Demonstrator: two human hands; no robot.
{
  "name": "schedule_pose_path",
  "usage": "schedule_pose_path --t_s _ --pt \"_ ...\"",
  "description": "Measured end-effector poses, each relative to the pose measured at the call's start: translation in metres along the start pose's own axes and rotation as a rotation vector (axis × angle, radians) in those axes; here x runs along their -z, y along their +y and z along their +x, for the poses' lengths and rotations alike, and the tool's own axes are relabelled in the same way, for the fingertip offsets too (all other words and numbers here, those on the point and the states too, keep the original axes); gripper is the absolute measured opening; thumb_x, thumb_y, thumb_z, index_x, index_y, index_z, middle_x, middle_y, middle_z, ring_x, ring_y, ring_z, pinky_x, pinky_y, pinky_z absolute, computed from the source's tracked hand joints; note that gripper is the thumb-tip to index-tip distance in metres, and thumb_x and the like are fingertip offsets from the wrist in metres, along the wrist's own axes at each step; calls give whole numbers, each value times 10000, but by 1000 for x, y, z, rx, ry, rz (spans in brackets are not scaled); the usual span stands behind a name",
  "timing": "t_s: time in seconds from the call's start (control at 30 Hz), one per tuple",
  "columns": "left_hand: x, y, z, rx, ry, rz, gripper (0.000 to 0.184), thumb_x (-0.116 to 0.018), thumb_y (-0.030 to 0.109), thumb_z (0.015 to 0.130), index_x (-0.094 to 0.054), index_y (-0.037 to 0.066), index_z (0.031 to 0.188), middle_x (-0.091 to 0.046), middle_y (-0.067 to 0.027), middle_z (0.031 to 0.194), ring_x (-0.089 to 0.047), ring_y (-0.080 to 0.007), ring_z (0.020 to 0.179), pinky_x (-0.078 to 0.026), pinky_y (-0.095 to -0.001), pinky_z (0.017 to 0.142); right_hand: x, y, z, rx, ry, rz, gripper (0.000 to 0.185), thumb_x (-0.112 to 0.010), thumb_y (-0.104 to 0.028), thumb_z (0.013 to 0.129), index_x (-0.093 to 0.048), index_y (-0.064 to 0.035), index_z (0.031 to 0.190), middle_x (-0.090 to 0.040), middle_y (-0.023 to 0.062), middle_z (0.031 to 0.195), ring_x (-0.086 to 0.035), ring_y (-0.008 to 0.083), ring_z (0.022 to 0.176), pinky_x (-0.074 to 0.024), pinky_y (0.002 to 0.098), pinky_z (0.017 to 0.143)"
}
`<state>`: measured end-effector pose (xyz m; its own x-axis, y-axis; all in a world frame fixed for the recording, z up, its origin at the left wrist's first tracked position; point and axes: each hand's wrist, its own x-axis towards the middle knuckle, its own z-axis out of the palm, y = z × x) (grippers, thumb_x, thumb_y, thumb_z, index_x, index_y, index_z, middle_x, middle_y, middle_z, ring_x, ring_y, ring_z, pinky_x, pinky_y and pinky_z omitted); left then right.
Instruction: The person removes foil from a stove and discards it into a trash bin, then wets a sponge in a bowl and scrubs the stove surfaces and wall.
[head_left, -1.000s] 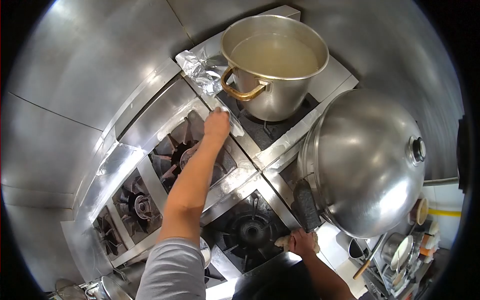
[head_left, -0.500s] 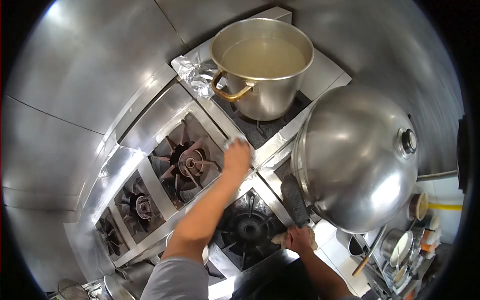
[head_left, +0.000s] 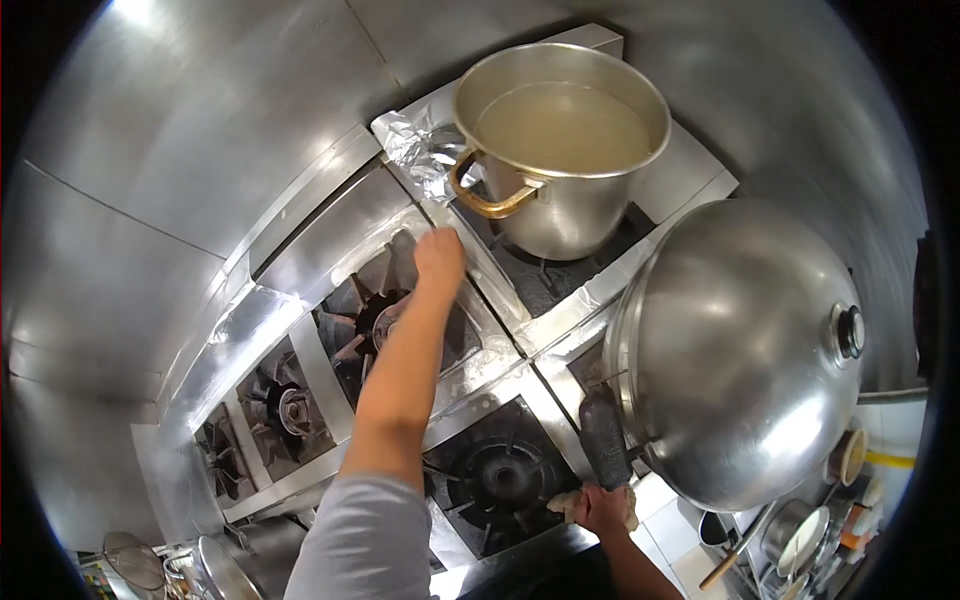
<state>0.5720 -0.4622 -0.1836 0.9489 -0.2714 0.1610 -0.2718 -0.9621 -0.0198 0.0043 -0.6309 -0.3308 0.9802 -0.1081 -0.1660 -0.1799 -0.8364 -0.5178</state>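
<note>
- The left hand was near the centre, towards 11 o'clock, at the steel between the far burner and the pot; its fingers were curled in, though whether they gripped anything I could not tell, the underside being hidden.
- The right hand was at 5 o'clock, fingers closed over a cloth; the cloth lay at the stove's front edge, just beside the near burner.
- The pot, at 1 o'clock, held plenty of cloudy liquid; a knock from the left hand on its brass handle could have slopped some over, perhaps scalding if hot.
- The left forearm crossed the far burner; no flame showed, but hot iron could have burned a dipping arm; the cloth, too, might have scorched had the near burner been hot.
- The dome bulged at 3 o'clock; a dark handle reached almost to the right hand, so a careless push there could have shifted it.
- The stove was bright steel with whitish smears round the far burner; crumpled foil sat at 11 o'clock.
- Steel walls curved round; pans crowded 4 o'clock; a strainer showed at 8 o'clock.
</note>
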Motion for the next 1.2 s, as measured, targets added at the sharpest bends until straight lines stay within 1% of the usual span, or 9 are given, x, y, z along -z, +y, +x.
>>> schedule_pose_path --t_s 0.13,0.2,0.27,0.53,0.63,0.8,0.93,1.03,1.2 --pt "2 -29 79 197 -80 -20 198 -597 112 900 -775 49 962 -751 -196 1007 -740 -343 955 -600 -437 823 17 -11 10 110 122 -42 155 -627 -198 782 -639 -124 918 -660 114 889 -638 371 775 -442 521 676" --pt "0 -45 83 -40 -157 130 212 -609 134 901 -770 47 1007 -745 -206 1043 -735 -359 974 -597 -454 830 16 -10 5 96 101 -27 159 -626 -200 783 -642 -124 922 -651 113 935 -644 373 787 -461 526 673" --pt "14 -87 90 -44 -146 112 228 -614 131 885 -763 51 1038 -736 -223 1056 -722 -382 987 -585 -461 864 27 -16 10 65 93 -43 162 -629 -199 783 -642 -125 926 -646 116 941 -646 375 791 -478 525 676" --pt "65 -196 45 -225 111 -374 449 -625 39 740 -739 177 1152 -720 -172 1150 -676 -410 1055 -544 -469 938 15 -15 6 127 197 4 162 -628 -190 792 -625 -82 913 -619 140 955 -635 371 850 -525 495 700" --pt "69 -220 9 -142 199 -17 487 -597 3 720 -731 161 1161 -721 -167 1137 -680 -394 1044 -543 -462 928 21 -21 11 110 201 40 164 -624 -192 789 -618 -83 911 -604 149 941 -602 388 847 -504 502 732" --pt "56 -266 -47 -8 -206 -84 511 -600 -27 682 -743 157 1137 -718 -177 1132 -669 -374 1086 -537 -465 935 24 -29 16 26 106 78 157 -612 -202 778 -617 -92 890 -577 167 932 -553 413 895 -442 539 811" --pt "-3 -291 -16 -255 -11 -379 484 -632 -3 699 -752 161 1138 -731 -168 1093 -687 -389 1030 -555 -456 902 27 -30 12 -34 30 50 153 -605 -213 767 -607 -99 870 -575 186 957 -529 425 941 -404 561 849" --pt "5 -264 7 -284 -66 -302 463 -653 15 712 -765 171 1133 -732 -171 1077 -689 -390 1021 -556 -445 906 15 -25 11 71 119 10 151 -604 -216 762 -600 -95 853 -576 189 956 -526 429 928 -402 563 860" --pt "25 -294 -17 -117 -208 -176 430 -683 27 723 -777 167 1119 -732 -190 1062 -695 -386 1003 -558 -448 914 20 -22 16 97 149 -24 172 -614 -216 753 -600 -91 872 -572 180 936 -526 425 930 -399 568 873"
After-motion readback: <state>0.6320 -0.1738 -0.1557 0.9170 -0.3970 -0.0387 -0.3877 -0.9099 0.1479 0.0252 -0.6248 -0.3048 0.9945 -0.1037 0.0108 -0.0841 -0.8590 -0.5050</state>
